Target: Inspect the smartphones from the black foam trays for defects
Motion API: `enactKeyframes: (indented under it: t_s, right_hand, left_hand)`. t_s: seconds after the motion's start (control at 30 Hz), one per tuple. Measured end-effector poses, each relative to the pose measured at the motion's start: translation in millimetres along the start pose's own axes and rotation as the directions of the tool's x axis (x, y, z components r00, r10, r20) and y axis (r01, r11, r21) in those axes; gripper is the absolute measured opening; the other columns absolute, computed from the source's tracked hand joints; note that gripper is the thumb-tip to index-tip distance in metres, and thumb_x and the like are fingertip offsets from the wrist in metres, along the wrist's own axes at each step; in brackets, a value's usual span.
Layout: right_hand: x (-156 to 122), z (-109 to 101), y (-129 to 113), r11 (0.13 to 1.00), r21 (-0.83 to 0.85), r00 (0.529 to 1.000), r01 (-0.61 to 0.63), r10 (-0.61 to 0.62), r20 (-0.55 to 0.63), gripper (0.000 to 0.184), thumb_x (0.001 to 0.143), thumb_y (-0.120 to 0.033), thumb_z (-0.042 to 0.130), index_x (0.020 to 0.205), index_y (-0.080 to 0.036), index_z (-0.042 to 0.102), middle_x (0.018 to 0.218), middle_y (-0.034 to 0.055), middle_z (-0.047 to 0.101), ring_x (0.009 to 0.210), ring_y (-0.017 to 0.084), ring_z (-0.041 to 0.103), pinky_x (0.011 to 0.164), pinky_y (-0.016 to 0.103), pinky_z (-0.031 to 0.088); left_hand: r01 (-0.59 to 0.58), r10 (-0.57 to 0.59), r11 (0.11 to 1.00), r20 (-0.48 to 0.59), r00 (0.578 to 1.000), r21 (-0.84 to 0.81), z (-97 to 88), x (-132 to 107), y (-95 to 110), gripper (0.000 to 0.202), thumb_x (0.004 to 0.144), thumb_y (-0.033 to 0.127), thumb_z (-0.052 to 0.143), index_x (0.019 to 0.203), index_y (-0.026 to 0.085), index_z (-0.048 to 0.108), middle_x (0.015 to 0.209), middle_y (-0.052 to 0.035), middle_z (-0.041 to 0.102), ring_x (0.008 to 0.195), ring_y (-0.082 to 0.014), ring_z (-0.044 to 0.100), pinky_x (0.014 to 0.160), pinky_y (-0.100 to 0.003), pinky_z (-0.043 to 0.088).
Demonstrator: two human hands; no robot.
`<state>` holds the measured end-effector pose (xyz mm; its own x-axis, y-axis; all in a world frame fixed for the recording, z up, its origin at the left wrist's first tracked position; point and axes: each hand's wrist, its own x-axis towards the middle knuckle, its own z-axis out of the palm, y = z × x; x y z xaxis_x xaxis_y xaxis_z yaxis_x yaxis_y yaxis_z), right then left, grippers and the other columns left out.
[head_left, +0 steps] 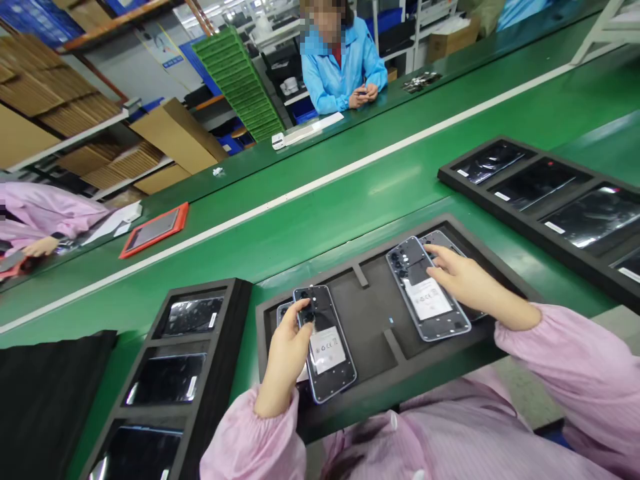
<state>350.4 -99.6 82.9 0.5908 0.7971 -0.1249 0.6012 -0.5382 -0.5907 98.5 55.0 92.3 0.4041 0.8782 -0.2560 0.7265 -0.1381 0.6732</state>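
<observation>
My left hand (287, 350) grips the left edge of an opened smartphone (328, 350), whose camera lenses, dark inside and white battery label face up. Under it, part of another phone (283, 312) shows at the left end of a black foam tray (360, 320). At the tray's right side, my right hand (463, 280) has thumb and fingers on the right edge of a second opened smartphone (429, 300), tilted the same way. Behind that hand, one more phone (443, 241) lies partly hidden in the tray. Bare foam with short dividers shows between the two held phones.
Foam trays of dark-screened phones stand at left (225, 347) and right (455, 177). A black cloth or sheet (50, 393) lies far left. Across the green bench (320, 207), a person in blue (345, 60) and one in pink (55, 207) sit. A red tray (183, 217) lies between.
</observation>
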Motion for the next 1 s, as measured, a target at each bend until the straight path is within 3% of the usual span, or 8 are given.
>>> enactKeyframes:
  t_s: [0.1,0.2,0.33,0.4,0.5,0.6,0.7,1.0]
  right_hand:
    - [-6.2,23.2,3.8,0.982,0.011,0.981,0.189,-0.188,-0.05,0.044,0.084,-0.024,0.041,0.123,-0.01,0.056,0.099,0.0122,0.069,0.085,0.024,0.065,0.077,0.039,0.054]
    - [-13.7,22.5,15.3,0.899,-0.199,0.888,0.391,-0.425,-0.174,0.034,0.087,-0.028,0.043,0.105,-0.013,0.067,0.117,0.0167,0.062,0.101,0.03,0.059,0.089,0.05,0.048]
    - [-22.6,-10.5,55.6,0.939,-0.238,0.896,0.249,-0.317,-0.31,0.039,0.088,-0.038,0.042,0.109,-0.015,0.066,0.118,0.0164,0.061,0.109,0.032,0.055,0.093,0.051,0.046]
    - [-26.1,-25.0,79.0,0.99,-0.121,0.95,0.075,-0.108,-0.294,0.044,0.084,-0.045,0.045,0.113,-0.016,0.063,0.121,0.0152,0.06,0.112,0.032,0.055,0.09,0.048,0.049]
    - [-30.2,-33.2,104.0,0.985,0.122,0.982,-0.126,0.141,-0.124,0.061,0.074,-0.05,0.053,0.125,-0.017,0.054,0.131,0.0141,0.055,0.115,0.033,0.055,0.087,0.045,0.052]
    - [-32.6,-31.4,111.0,0.924,0.343,0.985,-0.167,0.174,0.011,0.068,0.076,-0.048,0.052,0.135,-0.017,0.043,0.138,0.0119,0.049,0.121,0.03,0.051,0.095,0.043,0.049]
    - [-33.1,-30.6,108.0,0.88,0.439,0.983,-0.183,0.161,0.087,0.064,0.08,-0.043,0.047,0.138,-0.018,0.041,0.138,0.009,0.05,0.122,0.027,0.05,0.1,0.039,0.046]
    - [-33.8,-37.9,108.1,0.887,0.396,0.971,-0.237,0.207,0.117,0.061,0.076,-0.031,0.047,0.136,-0.02,0.046,0.111,0.0043,0.068,0.097,0.027,0.066,0.084,0.039,0.056]
  left_hand:
    - [-0.096,0.094,0.993,-0.034,0.995,-0.069,27.4,-2.5,-14.3,0.047,0.076,0.022,0.047,0.121,0.014,0.056,0.108,-0.0118,0.065,0.097,-0.0249,0.064,0.083,-0.04,0.053]
    - [-0.356,0.385,0.905,-0.094,0.918,0.233,53.2,-10.5,-17.4,0.039,0.079,0.016,0.047,0.115,0.014,0.061,0.138,-0.0192,0.045,0.131,-0.0328,0.04,0.103,-0.052,0.038]
    - [-0.451,0.541,0.774,-0.094,0.835,0.445,35.2,-17.5,-29.2,0.032,0.084,0.025,0.048,0.111,0.016,0.064,0.145,-0.0194,0.036,0.139,-0.0374,0.025,0.108,-0.061,0.026]
    - [-0.298,0.412,0.858,-0.214,0.886,0.419,7.2,-20.6,-41.6,0.035,0.083,0.036,0.05,0.111,0.017,0.063,0.144,-0.0176,0.038,0.138,-0.0368,0.027,0.11,-0.059,0.024]
    - [0.144,-0.091,0.984,-0.391,0.916,0.107,-29.0,-27.5,-63.8,0.054,0.076,0.046,0.056,0.122,0.018,0.056,0.142,-0.0142,0.044,0.132,-0.0355,0.039,0.111,-0.053,0.029]
    - [0.414,-0.492,0.849,-0.206,0.846,-0.327,-37.0,-35.9,-82.7,0.077,0.066,0.047,0.063,0.136,0.02,0.043,0.131,-0.0096,0.057,0.12,-0.0331,0.053,0.103,-0.047,0.044]
    - [0.453,-0.547,0.768,-0.094,0.832,-0.454,-25.6,-42.3,-90.7,0.077,0.061,0.046,0.067,0.133,0.025,0.047,0.108,-0.0034,0.069,0.104,-0.0301,0.064,0.087,-0.04,0.056]
    - [0.465,-0.584,0.753,-0.146,0.799,-0.466,-14.4,-48.4,-75.8,0.071,0.054,0.041,0.07,0.122,0.024,0.059,0.086,0.0,0.074,0.089,-0.029,0.069,0.072,-0.037,0.061]
